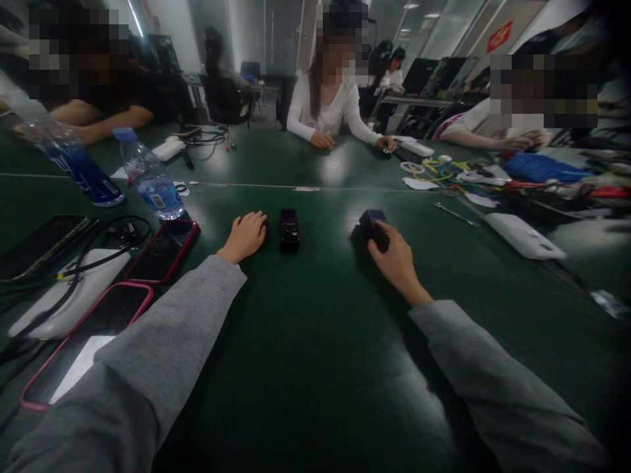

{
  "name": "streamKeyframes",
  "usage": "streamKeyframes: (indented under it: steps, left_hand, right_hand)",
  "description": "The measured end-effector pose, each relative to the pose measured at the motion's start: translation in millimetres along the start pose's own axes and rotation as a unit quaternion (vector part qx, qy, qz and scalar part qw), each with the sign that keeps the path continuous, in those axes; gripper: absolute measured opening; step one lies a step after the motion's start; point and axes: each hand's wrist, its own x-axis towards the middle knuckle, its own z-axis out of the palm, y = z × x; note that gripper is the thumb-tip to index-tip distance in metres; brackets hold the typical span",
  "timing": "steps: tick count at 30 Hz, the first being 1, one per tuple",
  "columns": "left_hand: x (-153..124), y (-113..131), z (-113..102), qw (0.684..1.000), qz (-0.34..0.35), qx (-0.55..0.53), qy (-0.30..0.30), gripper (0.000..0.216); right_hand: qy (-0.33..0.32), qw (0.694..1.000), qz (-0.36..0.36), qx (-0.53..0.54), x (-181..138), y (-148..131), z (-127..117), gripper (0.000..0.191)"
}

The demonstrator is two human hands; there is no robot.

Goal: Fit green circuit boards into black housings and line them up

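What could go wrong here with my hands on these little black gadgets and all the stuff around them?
The left hand lies flat beside a small black device; a sideways sweep could knock it over. The left sleeve passes close to the red-edged phone and the water bottle, so pulling back might bump them. The right hand covers another black device.

The table is dark green, crossed by a thin pale line toward its far edge; both of the person's sleeves are plain grey; the small box beside the left hand is black, as is the one under the right hand; near the table's left edge two phones have black screens in red-pink cases, a flat pack is white with black cables over it, and a clear bottle carries a blue cap and blue label; toward the right edge lies a white pack; the person at the far edge wears a white top.
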Motion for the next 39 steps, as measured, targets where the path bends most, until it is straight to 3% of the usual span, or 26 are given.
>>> streamKeyframes:
  steps: [4,6,9,13,21,26,29,33,39]
  left_hand:
    - [-1,2,-1,1.000,-0.002,-0.002,0.001,0.050]
    - [-1,1,-1,1.000,-0.002,-0.002,0.003,0.049]
    - [0,0,1,1.000,-0.001,-0.001,0.004,0.049]
    - [1,-3,2,1.000,0.001,0.002,0.001,0.049]
    - [-1,-2,2,1.000,0.006,-0.002,0.009,0.050]
    - [0,-1,2,1.000,0.004,-0.003,0.009,0.050]
    - [0,1,2,1.000,0.000,0.003,0.011,0.049]
    - [0,1,2,1.000,0.000,0.006,0.013,0.050]
    - [0,2,2,1.000,0.000,0.003,0.017,0.050]
  right_hand:
    - [0.150,0.988,-0.033,-0.030,-1,-19,-9,0.052]
    - [0.180,0.980,-0.067,-0.058,-4,-35,-8,0.053]
    - [0.108,0.984,-0.112,-0.092,-9,-60,5,0.051]
    - [0.037,0.986,-0.115,-0.115,-10,-74,25,0.047]
    - [-0.003,0.982,-0.099,-0.162,-9,-57,33,0.046]
    - [0.007,0.978,-0.091,-0.187,-11,-74,26,0.065]
    - [-0.005,0.981,-0.121,-0.150,-15,-100,28,0.071]
    - [-0.077,0.984,-0.148,-0.057,-21,-143,51,0.080]
    - [-0.197,0.976,-0.086,0.027,-17,-171,87,0.089]
